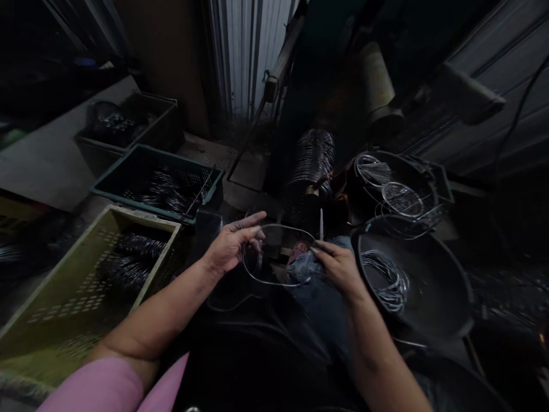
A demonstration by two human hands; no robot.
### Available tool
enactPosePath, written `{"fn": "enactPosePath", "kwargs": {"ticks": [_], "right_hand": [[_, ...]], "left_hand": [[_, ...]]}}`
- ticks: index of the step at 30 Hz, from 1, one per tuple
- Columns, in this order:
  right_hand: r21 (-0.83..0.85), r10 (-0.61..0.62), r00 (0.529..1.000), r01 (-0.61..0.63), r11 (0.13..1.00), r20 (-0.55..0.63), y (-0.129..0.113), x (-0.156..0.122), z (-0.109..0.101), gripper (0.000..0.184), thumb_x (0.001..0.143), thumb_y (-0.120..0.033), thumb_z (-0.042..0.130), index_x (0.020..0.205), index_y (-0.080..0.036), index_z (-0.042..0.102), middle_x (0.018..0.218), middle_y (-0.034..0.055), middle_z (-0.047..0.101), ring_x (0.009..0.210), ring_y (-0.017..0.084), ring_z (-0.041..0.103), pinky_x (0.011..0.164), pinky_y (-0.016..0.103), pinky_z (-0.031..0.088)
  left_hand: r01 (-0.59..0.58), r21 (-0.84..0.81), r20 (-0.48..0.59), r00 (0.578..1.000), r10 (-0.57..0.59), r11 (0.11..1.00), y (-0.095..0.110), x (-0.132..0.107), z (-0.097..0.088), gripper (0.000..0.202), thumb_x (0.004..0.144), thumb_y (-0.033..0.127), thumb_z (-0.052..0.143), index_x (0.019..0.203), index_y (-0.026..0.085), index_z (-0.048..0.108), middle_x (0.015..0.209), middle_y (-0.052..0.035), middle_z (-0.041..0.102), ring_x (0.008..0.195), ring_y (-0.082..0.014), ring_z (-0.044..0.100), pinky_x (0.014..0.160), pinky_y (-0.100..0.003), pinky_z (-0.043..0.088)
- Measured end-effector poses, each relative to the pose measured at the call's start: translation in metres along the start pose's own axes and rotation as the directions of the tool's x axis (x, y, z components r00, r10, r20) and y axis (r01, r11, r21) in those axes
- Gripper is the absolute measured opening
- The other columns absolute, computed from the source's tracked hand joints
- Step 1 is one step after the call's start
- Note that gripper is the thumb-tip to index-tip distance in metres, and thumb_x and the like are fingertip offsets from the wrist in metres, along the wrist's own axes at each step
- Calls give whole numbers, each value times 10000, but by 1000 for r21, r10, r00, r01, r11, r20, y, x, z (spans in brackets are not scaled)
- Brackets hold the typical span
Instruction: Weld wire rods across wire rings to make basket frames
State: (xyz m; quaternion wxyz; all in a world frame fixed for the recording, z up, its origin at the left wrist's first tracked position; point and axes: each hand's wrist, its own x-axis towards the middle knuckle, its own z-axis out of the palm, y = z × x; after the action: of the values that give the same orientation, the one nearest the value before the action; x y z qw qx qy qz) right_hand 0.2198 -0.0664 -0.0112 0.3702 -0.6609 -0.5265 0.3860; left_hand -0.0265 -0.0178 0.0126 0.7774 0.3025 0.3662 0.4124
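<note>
A thin wire ring [274, 280] spans between both my hands over my lap. My left hand [231, 246] grips its left side, fingers partly spread. My right hand [338, 266] pinches the ring's right side against my jeans-clad knee. Just to the right sits a dark round basin [433, 297] with several loose wire rings [388, 280] in it. Ahead of my hands a thick stack of wire rings [313, 157] hangs on a spindle.
A yellow-green perforated crate [55, 309] with dark ring bundles stands at left, a teal crate [128, 171] and a dark crate [165, 123] behind it. A second basin [422, 177] with wire loops lies at right rear. Corrugated metal wall behind.
</note>
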Motion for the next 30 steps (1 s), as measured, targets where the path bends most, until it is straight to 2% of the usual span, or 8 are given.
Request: {"fn": "enactPosePath", "kwargs": {"ticks": [5, 8, 11, 15, 18, 21, 24, 30], "right_hand": [[-464, -265, 949, 314, 828, 170, -33, -8, -58, 233, 774, -276, 536, 938, -226, 693, 904, 47, 695, 829, 199, 639, 760, 312, 476], [-576, -299, 903, 428, 696, 310, -44, -12, -60, 247, 806, -223, 492, 958, -237, 686, 885, 39, 695, 793, 181, 644, 708, 279, 485], [-596, -343, 910, 413, 689, 234, -38, -17, -56, 268, 812, -249, 495, 1021, -224, 662, 945, 54, 683, 846, 195, 637, 735, 291, 488], [-415, -315, 940, 236, 879, -133, -16, -33, -61, 319, 820, -315, 506, 1099, -206, 616, 967, 64, 671, 847, 197, 628, 806, 340, 477], [-121, -163, 960, 138, 983, -230, -9, -50, -56, 313, 818, -320, 529, 1100, -208, 608, 889, 47, 675, 718, 173, 624, 752, 351, 495], [-22, -141, 983, 139, 990, -121, -18, -60, -38, 267, 826, -302, 521, 1047, -203, 634, 846, 50, 671, 673, 167, 615, 712, 347, 505], [-166, -270, 960, 278, 946, 67, -35, -62, -18, 289, 825, -295, 506, 1080, -217, 618, 1016, 73, 648, 953, 219, 589, 845, 381, 465], [-595, -378, 887, 459, 660, 265, -54, -48, 7, 606, 715, -325, 603, 1263, -131, 434, 1180, 169, 516, 1089, 310, 471, 871, 473, 408]], "left_hand": [[53, 433, 179, 973, -143, 900, -15, 1, 8, 377, 619, 159, 706, 996, 156, 687, 926, -63, 704, 870, -176, 627, 834, -279, 447], [20, 553, 328, 914, -240, 833, -29, -1, 13, 350, 645, 189, 680, 991, 142, 688, 1015, -83, 684, 971, -224, 605, 883, -319, 429], [-22, 586, 384, 888, -254, 810, -45, -2, 14, 353, 657, 185, 658, 1002, 111, 682, 1035, -93, 674, 997, -228, 595, 896, -308, 419], [89, 570, 208, 946, -247, 817, -54, 1, 15, 359, 653, 147, 636, 1009, 121, 678, 922, -58, 708, 815, -175, 642, 740, -258, 476], [168, 463, 64, 973, -222, 870, -48, 6, 21, 361, 657, 140, 635, 1015, 114, 670, 707, -42, 701, 536, -120, 611, 499, -209, 443], [155, 379, 11, 985, -172, 912, -37, 13, 28, 369, 668, 144, 643, 1033, 91, 653, 593, -45, 661, 476, -122, 597, 415, -185, 384], [140, 310, 4, 989, -149, 940, -28, 16, 34, 395, 665, 149, 657, 1054, 83, 635, 587, -55, 656, 478, -131, 605, 412, -182, 381], [129, 203, -2, 991, -132, 971, -17, 13, 42, 388, 653, 154, 682, 1036, 101, 648, 602, -42, 663, 458, -109, 577, 413, -179, 382]]}}
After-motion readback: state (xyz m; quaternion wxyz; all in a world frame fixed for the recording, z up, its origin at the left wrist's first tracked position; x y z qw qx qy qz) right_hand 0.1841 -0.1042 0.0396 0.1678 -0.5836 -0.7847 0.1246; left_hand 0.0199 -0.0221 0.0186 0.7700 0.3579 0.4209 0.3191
